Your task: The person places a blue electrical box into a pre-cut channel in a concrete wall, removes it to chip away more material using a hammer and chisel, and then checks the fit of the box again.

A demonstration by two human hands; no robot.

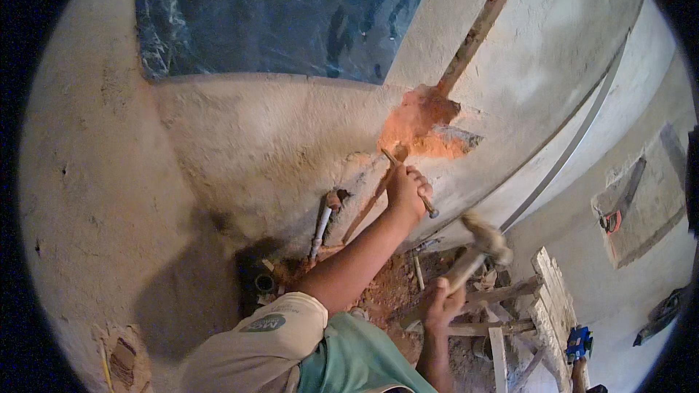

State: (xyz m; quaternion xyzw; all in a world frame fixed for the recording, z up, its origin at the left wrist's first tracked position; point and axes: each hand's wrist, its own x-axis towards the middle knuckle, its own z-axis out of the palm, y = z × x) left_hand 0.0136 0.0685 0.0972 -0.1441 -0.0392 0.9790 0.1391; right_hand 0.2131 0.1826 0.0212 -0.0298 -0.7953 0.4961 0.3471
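My left hand (408,188) is closed around a metal chisel (432,211). The chisel's tip meets the lower edge of a broken patch (419,127) in the plastered wall, where orange brick is laid bare. In my right hand (443,304) is the wooden handle of a hammer (497,246). The hammer's head is slightly blurred and stands apart from the chisel's end, to the right of it and lower. A groove (477,33) cut in the plaster runs from the broken patch up to the right.
A dark blue sheet (269,14) covers the wall above. A white pipe (320,229) sticks out below, left of my forearm. Rubble (386,287) lies on the floor. A wooden trestle (550,306) stands at lower right; a red-handled saw (613,220) is by a recess.
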